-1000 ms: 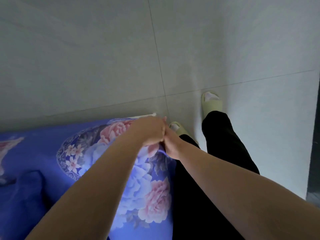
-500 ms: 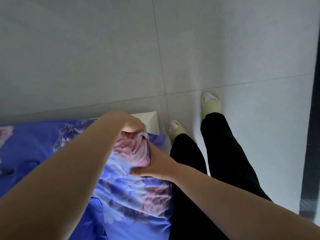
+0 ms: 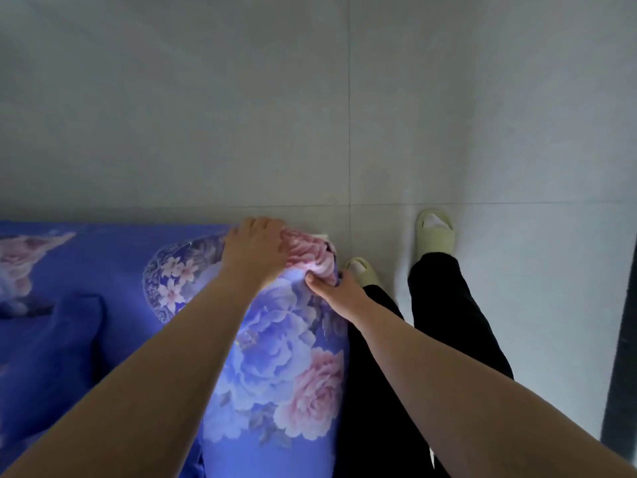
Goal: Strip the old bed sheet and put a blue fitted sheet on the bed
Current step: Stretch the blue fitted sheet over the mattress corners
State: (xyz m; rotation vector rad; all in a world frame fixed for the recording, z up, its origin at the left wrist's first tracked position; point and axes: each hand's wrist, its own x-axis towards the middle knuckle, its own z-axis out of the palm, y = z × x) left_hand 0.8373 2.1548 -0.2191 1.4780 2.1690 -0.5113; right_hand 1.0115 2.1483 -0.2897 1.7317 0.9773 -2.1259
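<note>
The blue fitted sheet, printed with pink and blue flowers, is lying over the bed, and its corner is now sitting drawn across the bed's near right corner, where half a second ago it was bunched up in both hands with a broad patch of white mattress showing beyond it. Only a thin white sliver is remaining visible at that corner. The left hand is pressing down on the top of the corner, fingers curled over the far edge onto the fabric. The right hand is pinching the gathered pink-flowered hem at the corner's side edge, thumb on top. Judging from this, the corner is being seated rather than stripped, and the hem is probably not yet tucked fully under. The person's slippers are standing on the tiled floor just beside the bed.
</note>
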